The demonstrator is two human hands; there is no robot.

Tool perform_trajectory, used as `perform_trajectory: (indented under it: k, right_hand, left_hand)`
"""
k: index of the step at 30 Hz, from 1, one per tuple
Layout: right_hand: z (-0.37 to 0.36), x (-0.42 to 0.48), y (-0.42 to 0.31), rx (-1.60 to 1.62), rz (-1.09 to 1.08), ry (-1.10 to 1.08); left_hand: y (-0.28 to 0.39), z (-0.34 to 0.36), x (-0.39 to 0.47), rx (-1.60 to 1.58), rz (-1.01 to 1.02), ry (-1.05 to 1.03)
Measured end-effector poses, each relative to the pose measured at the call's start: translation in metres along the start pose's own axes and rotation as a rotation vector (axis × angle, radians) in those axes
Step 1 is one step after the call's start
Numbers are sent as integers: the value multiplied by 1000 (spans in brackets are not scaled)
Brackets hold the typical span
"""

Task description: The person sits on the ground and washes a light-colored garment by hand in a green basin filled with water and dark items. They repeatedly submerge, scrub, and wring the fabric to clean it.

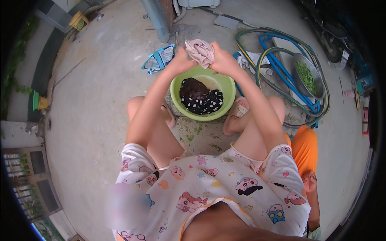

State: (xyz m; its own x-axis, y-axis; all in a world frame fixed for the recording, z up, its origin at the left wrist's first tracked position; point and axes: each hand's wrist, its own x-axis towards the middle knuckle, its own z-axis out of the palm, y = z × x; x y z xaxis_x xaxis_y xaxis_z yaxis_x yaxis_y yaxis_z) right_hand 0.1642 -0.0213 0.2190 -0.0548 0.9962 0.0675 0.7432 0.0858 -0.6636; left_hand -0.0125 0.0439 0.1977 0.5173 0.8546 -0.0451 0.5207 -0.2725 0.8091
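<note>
Above the far rim of a green plastic basin (pixel 172 98), a crumpled pale pink cloth (pixel 200 52) is held up between both hands. My left hand (pixel 181 61) grips its left side, and my right hand (pixel 222 60) grips its right side. Inside the basin lie a dark maroon cloth (pixel 194 88) and a black cloth with white dots (pixel 203 104), both looking wet. A little cloudy water (pixel 212 82) shows beside them. The basin stands on the concrete between my slippered feet.
A blue-and-white plastic packet (pixel 159 59) lies left of the basin. To the right are coiled hoses (pixel 273 70), whitish gloves (pixel 253 60) and a metal bowl (pixel 320 93) of chopped greens. A blue post (pixel 156 21) rises ahead. Someone in orange trousers (pixel 304 147) sits close at my right.
</note>
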Motion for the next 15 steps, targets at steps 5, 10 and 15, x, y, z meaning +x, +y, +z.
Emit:
perform_trajectory:
  k: [5, 10, 15]
  right_hand:
    - [4, -10, 13, 174, -207, 51]
    - [-13, -8, 12, 574, -122, 1]
    - [-35, 5, 31, 588, -100, 309]
  left_hand:
    - [25, 5, -27, -1014, -194, -355]
    - [16, 7, -10, -1113, -93, -129]
    - [26, 3, -17, -1007, 50, 21]
